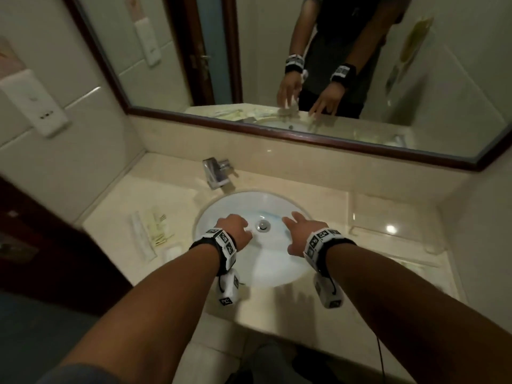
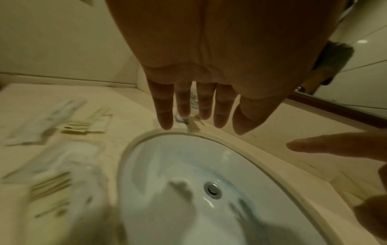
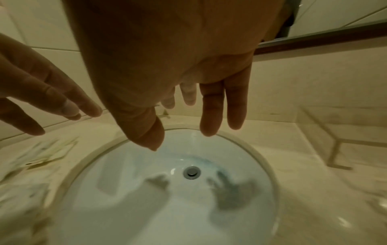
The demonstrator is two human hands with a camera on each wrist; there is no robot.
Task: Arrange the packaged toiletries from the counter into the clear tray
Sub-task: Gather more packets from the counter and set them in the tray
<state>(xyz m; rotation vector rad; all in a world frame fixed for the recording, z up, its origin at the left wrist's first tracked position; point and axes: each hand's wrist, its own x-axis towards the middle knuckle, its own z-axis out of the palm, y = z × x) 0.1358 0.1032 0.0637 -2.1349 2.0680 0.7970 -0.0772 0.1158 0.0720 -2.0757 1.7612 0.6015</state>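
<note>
**A:** Several flat packaged toiletries (image 1: 155, 231) lie on the surface (image 1: 277, 309) left of the sink (image 1: 221, 206). Probably light, crinkly, slippery?

**B:** Likely; pinch an edge. Both hands, left (image 1: 235, 231) and right (image 1: 302, 234), hover spread and empty over the sink; clear tray (image 1: 393, 214) sits right.

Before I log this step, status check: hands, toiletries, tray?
Left hand, right hand open above sink. Packaged toiletries on left counter, untouched. Clear tray right of sink.
</note>
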